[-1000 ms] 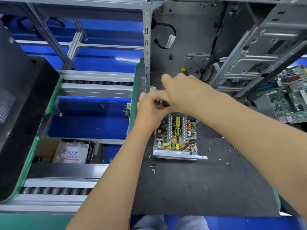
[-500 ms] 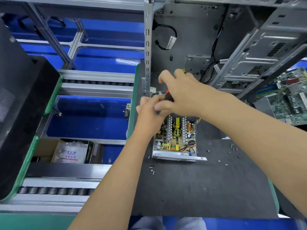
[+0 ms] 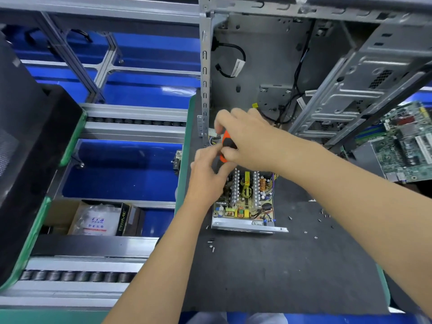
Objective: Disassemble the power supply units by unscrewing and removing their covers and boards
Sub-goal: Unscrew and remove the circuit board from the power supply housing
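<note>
Black mat: the counter [image 3: 280, 277] is covered; loose screws [image 3: 211, 245] are scattered on it, so unscrewing is judged partly done.
Power supply unit [image 3: 245, 206]: cover already off, board still seated inside.
Left hand [image 3: 207, 174]: fingers curled at the screwdriver [image 3: 225, 146].
Right hand [image 3: 247, 139]: clamped round the handle.
Computer case [image 3: 304, 66]: stood open behind.

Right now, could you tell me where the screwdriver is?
Centre of the head view: the screwdriver is gripped by the right hand, above the open power supply's far end.
</note>
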The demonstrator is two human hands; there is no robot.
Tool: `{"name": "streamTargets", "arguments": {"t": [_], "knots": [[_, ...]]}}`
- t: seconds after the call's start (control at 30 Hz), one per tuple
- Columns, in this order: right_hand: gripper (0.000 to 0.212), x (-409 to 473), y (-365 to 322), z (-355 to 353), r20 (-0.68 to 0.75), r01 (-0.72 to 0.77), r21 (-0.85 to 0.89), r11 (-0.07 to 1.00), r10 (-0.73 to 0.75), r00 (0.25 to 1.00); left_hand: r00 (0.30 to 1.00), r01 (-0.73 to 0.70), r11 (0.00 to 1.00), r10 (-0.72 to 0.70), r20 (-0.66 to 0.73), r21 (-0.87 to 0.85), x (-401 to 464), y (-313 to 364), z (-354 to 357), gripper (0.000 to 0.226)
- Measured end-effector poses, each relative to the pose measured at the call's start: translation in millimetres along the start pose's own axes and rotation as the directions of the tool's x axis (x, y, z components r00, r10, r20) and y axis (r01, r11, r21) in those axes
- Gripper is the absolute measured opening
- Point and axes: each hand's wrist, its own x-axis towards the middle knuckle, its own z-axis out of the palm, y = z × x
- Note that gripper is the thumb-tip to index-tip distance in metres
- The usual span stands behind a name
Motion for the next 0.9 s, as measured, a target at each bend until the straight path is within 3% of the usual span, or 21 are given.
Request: {"name": "streamTargets", "arguments": {"t": [0.07, 0.13, 0.2, 0.3, 0.37, 0.43, 0.47, 0.53, 0.57, 0.63, 0.67, 0.73, 0.8, 0.83, 0.9], "knots": [[0.041, -1.3, -1.9, 0.3, 0.007, -0.021, -0.004, 1.000, 0.021, 1.000, 0.999, 0.045, 0.998, -0.044, -0.018, 0.042, 3.0, -3.8, -1.0, 0.030], [0.046, 0.5, -8.4, -0.8, -0.061, -0.092, -0.153, 0.984, 0.083, 0.995, 0.995, 0.094, 0.991, -0.091, -0.035, 0.098, 8.7, 1.2, -0.4, 0.024], [0.032, 2.9, -8.2, -0.5, -0.097, -0.085, -0.207, 0.975, 0.066, 0.993, 0.994, 0.109, 0.992, -0.109, -0.003, 0.058, 9.0, 2.8, -1.2, 0.035], [0.027, 2.3, -3.8, -2.8, 0.010, 0.002, -0.069, 0.998, -0.001, 1.000, 0.997, 0.051, 0.996, -0.047, 0.055, -0.071, 0.5, -3.8, -12.4, 0.062], [0.042, -0.3, -5.4, -3.6, 0.021, -0.027, -0.138, 0.990, 0.030, 0.999, 0.999, 0.028, 0.983, -0.032, -0.020, -0.184, -4.1, -16.1, -20.3, 0.054], [0.052, 1.1, -8.9, -4.8, -0.059, -0.066, -0.322, 0.945, 0.050, 0.997, 0.981, 0.066, 0.976, -0.102, -0.164, -0.208, -8.3, -33.0, -25.5, 0.037], [0.046, 1.3, -9.6, -3.3, -0.087, -0.041, -0.350, 0.936, 0.011, 0.996, 0.967, 0.111, 0.979, -0.146, -0.209, -0.172, -13.2, -41.8, -26.1, 0.035], [0.026, 0.5, -4.9, 2.8, -0.056, 0.054, -0.229, 0.972, -0.068, 0.996, 0.962, 0.160, 0.986, -0.164, -0.218, -0.037, -25.1, -60.7, -24.0, 0.031], [0.028, -1.1, -4.3, 3.9, -0.033, 0.080, -0.142, 0.987, -0.085, 0.996, 0.971, 0.153, 0.987, -0.140, -0.193, 0.050, -31.3, -70.0, -21.9, 0.028], [0.030, -4.0, -2.3, 5.0, -0.060, -0.026, -0.134, 0.991, 0.018, 0.998, 0.985, 0.117, 0.972, -0.087, -0.152, 0.205, -40.0, -86.5, -15.4, 0.025], [0.038, -3.9, -1.9, 4.9, -0.104, -0.086, -0.225, 0.971, 0.064, 0.993, 0.987, 0.105, 0.956, -0.067, -0.146, 0.274, -41.1, -91.2, -13.1, 0.024], [0.037, -4.0, -1.6, 6.4, -0.122, -0.030, -0.373, 0.927, -0.016, 0.992, 0.988, 0.103, 0.918, -0.051, -0.143, 0.383, -40.5, -93.3, -9.7, 0.022], [0.023, -4.8, 1.9, 9.7, -0.094, 0.094, -0.275, 0.957, -0.124, 0.988, 0.991, 0.062, 0.880, 0.000, -0.131, 0.470, -40.9, -90.9, -6.3, 0.020], [0.026, -6.1, 2.0, 9.0, -0.098, 0.103, -0.201, 0.974, -0.125, 0.987, 0.992, 0.031, 0.855, 0.038, -0.123, 0.517, -41.7, -89.9, -4.9, 0.019], [0.036, -6.4, 3.2, 9.8, -0.126, 0.000, -0.195, 0.981, -0.025, 0.992, 0.990, 0.005, 0.824, 0.077, -0.120, 0.566, -43.7, -88.9, -3.7, 0.018]]}}
